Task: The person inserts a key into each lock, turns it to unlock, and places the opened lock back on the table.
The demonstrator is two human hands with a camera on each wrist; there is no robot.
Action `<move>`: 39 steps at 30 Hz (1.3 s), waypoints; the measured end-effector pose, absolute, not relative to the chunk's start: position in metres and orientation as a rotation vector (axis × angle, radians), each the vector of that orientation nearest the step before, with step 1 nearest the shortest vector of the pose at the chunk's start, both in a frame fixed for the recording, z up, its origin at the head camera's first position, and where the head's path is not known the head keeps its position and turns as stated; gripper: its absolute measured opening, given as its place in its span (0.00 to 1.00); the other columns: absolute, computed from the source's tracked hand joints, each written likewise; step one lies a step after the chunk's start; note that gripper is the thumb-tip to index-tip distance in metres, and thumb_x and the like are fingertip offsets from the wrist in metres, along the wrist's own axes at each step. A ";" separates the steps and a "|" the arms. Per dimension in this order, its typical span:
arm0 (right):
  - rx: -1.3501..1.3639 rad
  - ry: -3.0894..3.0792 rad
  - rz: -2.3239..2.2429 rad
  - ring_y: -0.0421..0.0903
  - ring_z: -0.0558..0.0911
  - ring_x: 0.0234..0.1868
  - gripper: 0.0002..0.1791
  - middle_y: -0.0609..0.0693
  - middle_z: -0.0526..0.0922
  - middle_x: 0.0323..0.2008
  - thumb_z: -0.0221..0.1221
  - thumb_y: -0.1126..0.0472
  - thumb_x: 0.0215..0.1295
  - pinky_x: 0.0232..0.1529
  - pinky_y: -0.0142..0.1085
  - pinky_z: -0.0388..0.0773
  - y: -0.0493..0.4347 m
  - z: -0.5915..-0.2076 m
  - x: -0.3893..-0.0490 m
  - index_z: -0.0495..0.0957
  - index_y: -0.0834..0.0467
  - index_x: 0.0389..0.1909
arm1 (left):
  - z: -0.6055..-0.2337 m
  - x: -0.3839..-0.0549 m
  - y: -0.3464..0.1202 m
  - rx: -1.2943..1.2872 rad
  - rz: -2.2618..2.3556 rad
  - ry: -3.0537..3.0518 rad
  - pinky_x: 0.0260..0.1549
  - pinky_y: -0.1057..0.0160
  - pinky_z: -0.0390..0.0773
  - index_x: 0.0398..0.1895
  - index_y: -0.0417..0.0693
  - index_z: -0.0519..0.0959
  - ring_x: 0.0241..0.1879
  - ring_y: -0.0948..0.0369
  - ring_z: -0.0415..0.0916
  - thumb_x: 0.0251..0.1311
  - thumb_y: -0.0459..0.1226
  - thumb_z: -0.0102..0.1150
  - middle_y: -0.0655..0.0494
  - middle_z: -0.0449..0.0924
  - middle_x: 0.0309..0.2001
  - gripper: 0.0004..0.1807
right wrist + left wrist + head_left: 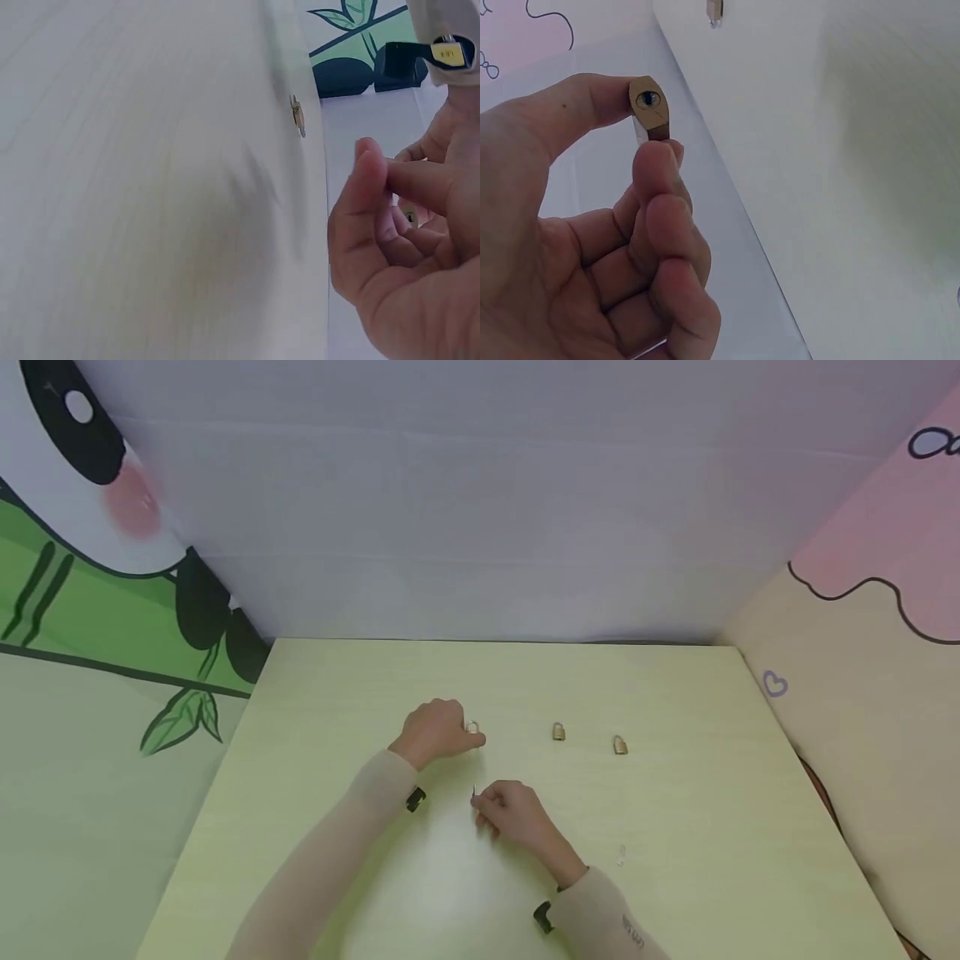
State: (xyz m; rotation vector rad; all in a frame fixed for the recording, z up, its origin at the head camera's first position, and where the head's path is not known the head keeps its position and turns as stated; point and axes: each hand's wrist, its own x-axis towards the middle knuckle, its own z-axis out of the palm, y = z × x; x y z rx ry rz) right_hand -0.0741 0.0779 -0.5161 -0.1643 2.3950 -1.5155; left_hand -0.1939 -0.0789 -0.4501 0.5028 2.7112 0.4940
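Note:
My left hand [438, 731] pinches a small brass padlock [649, 101] between thumb and index finger, above the table. Its keyhole end faces the left wrist camera, and the shackle shows beside the thumb in the head view. Lower and to the right, my right hand [513, 814] pinches a thin dark key-like piece [473, 792] that points up from the fingertips. Most of that piece is hidden, so I cannot tell its exact kind. Two more brass padlocks, one nearer [558, 732] and one farther right [620, 745], lie on the table right of my left hand.
A pale wooden table [712, 827] stretches under both hands, with printed wall panels at its back and sides. A small clear scrap [621, 855] lies right of my right hand. In the right wrist view, a small brass-and-silver piece [298, 116] appears near the table edge.

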 end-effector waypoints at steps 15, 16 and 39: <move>-0.102 2.223 -1.816 0.47 0.80 0.24 0.16 0.56 0.85 0.26 0.60 0.57 0.72 0.30 0.47 0.82 0.075 -0.513 -0.090 0.82 0.70 0.35 | -0.453 -0.172 -0.083 0.528 0.553 2.704 0.16 0.66 0.46 0.06 0.55 0.57 0.15 0.66 0.43 0.52 0.48 0.61 0.67 0.44 0.09 0.27; -0.100 2.214 -1.820 0.47 0.80 0.24 0.17 0.56 0.85 0.26 0.60 0.57 0.72 0.29 0.45 0.82 0.075 -0.513 -0.090 0.82 0.71 0.36 | -0.454 -0.171 -0.084 0.530 0.553 2.702 0.16 0.66 0.46 0.06 0.55 0.57 0.15 0.66 0.43 0.52 0.48 0.61 0.67 0.44 0.09 0.27; -0.011 2.105 -1.941 0.42 0.79 0.22 0.16 0.58 0.84 0.26 0.60 0.60 0.71 0.29 0.40 0.81 0.068 -0.517 -0.092 0.79 0.69 0.27 | -0.460 -0.160 -0.083 0.502 0.506 2.766 0.14 0.66 0.49 0.07 0.54 0.60 0.14 0.65 0.48 0.47 0.47 0.60 0.66 0.48 0.09 0.22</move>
